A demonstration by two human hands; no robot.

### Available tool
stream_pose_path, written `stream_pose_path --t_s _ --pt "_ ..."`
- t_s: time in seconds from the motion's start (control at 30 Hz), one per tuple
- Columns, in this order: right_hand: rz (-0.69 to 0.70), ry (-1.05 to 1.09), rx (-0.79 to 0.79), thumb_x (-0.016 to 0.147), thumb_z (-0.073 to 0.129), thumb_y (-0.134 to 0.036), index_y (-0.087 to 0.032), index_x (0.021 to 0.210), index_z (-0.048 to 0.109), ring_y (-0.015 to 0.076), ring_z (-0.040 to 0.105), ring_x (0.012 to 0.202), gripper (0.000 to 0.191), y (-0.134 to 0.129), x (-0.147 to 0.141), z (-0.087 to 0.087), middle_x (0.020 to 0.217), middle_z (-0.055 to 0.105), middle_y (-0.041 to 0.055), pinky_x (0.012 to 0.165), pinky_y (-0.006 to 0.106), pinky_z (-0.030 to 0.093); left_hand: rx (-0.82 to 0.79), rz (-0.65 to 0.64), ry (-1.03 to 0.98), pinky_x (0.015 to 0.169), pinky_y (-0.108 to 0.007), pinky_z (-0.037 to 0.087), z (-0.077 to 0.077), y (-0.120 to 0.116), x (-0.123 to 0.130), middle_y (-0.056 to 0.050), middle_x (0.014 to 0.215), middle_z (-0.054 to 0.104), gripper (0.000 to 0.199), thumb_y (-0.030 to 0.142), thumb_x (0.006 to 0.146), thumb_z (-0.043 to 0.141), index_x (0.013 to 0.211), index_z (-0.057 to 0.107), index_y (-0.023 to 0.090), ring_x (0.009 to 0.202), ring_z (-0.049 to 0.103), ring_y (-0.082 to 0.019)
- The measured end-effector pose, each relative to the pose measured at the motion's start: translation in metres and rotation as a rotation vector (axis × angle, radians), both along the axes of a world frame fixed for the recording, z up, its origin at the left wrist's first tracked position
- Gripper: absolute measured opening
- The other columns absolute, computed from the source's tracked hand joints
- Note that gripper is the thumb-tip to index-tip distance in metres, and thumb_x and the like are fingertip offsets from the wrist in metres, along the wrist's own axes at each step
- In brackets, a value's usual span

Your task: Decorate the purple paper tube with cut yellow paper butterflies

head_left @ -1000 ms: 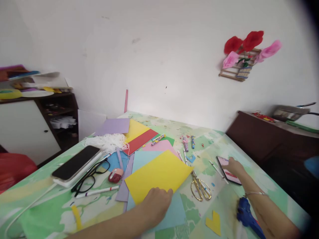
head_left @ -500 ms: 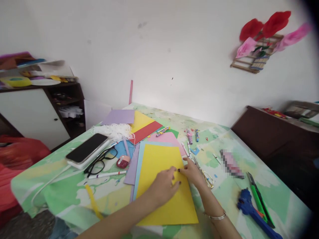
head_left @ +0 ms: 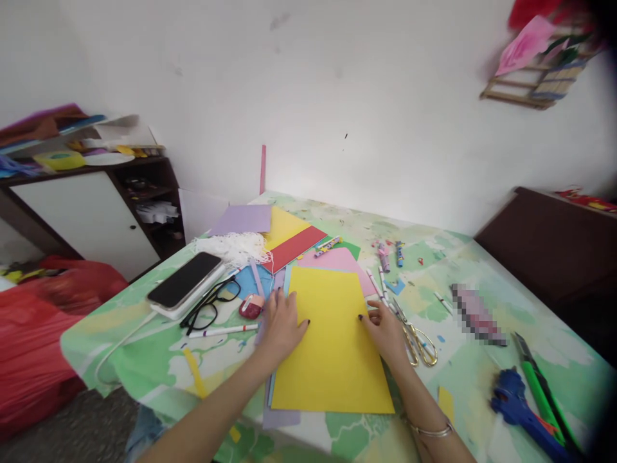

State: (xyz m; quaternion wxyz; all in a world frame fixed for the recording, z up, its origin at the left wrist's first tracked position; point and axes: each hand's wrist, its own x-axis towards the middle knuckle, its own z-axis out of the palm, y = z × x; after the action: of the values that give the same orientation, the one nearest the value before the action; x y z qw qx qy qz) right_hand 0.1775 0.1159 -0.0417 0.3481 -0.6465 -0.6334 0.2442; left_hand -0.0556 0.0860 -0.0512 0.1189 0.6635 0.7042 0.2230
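A sheet of yellow paper [head_left: 335, 360] lies near the front of the table, with light blue and lilac paper [head_left: 284, 418] showing beneath its left side. My left hand [head_left: 282, 325] rests across the stack's left edge, its fingers spread and the thumb on the yellow sheet. At the right edge is my right hand [head_left: 383, 328], its thumb tip over the yellow sheet and its bent fingers apart from the thumb, alongside the edge. Gold-handled scissors [head_left: 418, 341] lie just right of this hand. Any grip beneath the paper edges is hidden.
Left of the stack are a phone [head_left: 186, 280] on a white box, black glasses [head_left: 209, 308] and a red-pink case [head_left: 250, 306]. White yarn [head_left: 234, 247] and coloured papers lie behind. A green cutter [head_left: 542, 392] and blue tool [head_left: 523, 411] lie at the right.
My left hand has moved from the middle of the yellow sheet to its left edge. My right hand has shifted slightly to the right edge. The view has turned a little left.
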Motion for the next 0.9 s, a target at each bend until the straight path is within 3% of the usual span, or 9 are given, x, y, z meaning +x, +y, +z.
stream_pose_path --t_s 0.17,0.4,0.5,0.57,0.7,0.77,0.83,0.9 --pt "0.052 -0.047 0.015 0.072 0.052 -0.030 -0.018 0.112 0.055 0.0219 0.065 0.080 0.043 -0.003 -0.001 0.001 0.092 0.069 0.0060 0.071 0.034 0.049 -0.025 -0.004 -0.074 0.110 -0.055 0.019 0.000 0.000 0.004 -0.029 0.146 0.028 0.058 0.023 0.076 0.055 0.129 0.038 0.007 0.140 0.017 -0.039" --pt "-0.012 -0.138 0.038 0.064 0.055 -0.032 -0.018 0.096 0.067 0.0244 0.057 0.075 0.036 0.014 0.016 -0.002 0.081 0.065 0.0058 0.072 0.036 0.043 0.017 -0.120 -0.228 0.112 -0.042 0.026 0.002 0.025 0.021 -0.026 0.145 0.033 0.064 0.025 0.076 0.060 0.132 0.036 0.005 0.139 0.027 -0.030" --pt "-0.050 -0.151 0.032 0.064 0.055 -0.034 -0.017 0.096 0.068 0.0224 0.053 0.069 0.038 0.020 0.024 -0.003 0.074 0.062 0.0045 0.069 0.035 0.040 0.049 -0.144 -0.293 0.109 -0.039 0.034 0.010 0.034 0.021 -0.024 0.140 0.042 0.059 0.026 0.079 0.057 0.131 0.038 0.006 0.133 0.039 -0.027" --pt "-0.060 -0.146 0.028 0.063 0.056 -0.034 -0.017 0.097 0.069 0.0215 0.050 0.067 0.040 0.022 0.027 -0.004 0.071 0.059 0.0035 0.069 0.035 0.039 0.075 -0.170 -0.316 0.109 -0.042 0.032 0.022 0.029 0.009 -0.023 0.144 0.038 0.056 0.025 0.077 0.060 0.128 0.043 0.008 0.135 0.034 -0.028" --pt "-0.076 -0.068 0.023 0.059 0.061 -0.031 -0.018 0.094 0.071 0.0206 0.049 0.067 0.039 0.023 0.028 -0.008 0.069 0.057 0.0021 0.073 0.037 0.039 0.152 -0.236 -0.326 0.105 -0.041 0.038 0.052 -0.021 -0.049 -0.009 0.140 0.049 0.028 0.026 0.083 0.055 0.110 0.061 0.021 0.128 0.046 -0.024" --pt "-0.090 0.021 0.019 0.057 0.063 -0.029 -0.018 0.093 0.071 0.0206 0.050 0.068 0.039 0.023 0.028 -0.010 0.068 0.058 0.0019 0.073 0.038 0.040 0.294 -0.127 -0.283 0.102 -0.041 0.041 0.059 -0.061 -0.086 -0.008 0.126 0.061 0.023 0.028 0.087 0.049 0.104 0.063 0.022 0.119 0.054 -0.023" --pt "-0.105 0.154 0.016 0.057 0.064 -0.027 -0.017 0.095 0.070 0.0211 0.055 0.070 0.040 0.023 0.031 -0.011 0.071 0.061 0.0032 0.072 0.037 0.043 0.374 -0.023 -0.171 0.102 -0.042 0.042 0.054 -0.104 -0.118 -0.005 0.116 0.066 0.020 0.030 0.085 0.055 0.103 0.063 0.027 0.113 0.058 -0.023" --pt "-0.119 0.316 0.022 0.059 0.064 -0.028 -0.016 0.100 0.068 0.0213 0.060 0.074 0.044 0.023 0.036 -0.009 0.080 0.066 0.0059 0.069 0.035 0.047 0.309 -0.078 -0.063 0.099 -0.043 0.045 0.037 -0.141 -0.139 -0.003 0.119 0.065 0.032 0.033 0.080 0.063 0.112 0.059 0.034 0.113 0.058 -0.025"
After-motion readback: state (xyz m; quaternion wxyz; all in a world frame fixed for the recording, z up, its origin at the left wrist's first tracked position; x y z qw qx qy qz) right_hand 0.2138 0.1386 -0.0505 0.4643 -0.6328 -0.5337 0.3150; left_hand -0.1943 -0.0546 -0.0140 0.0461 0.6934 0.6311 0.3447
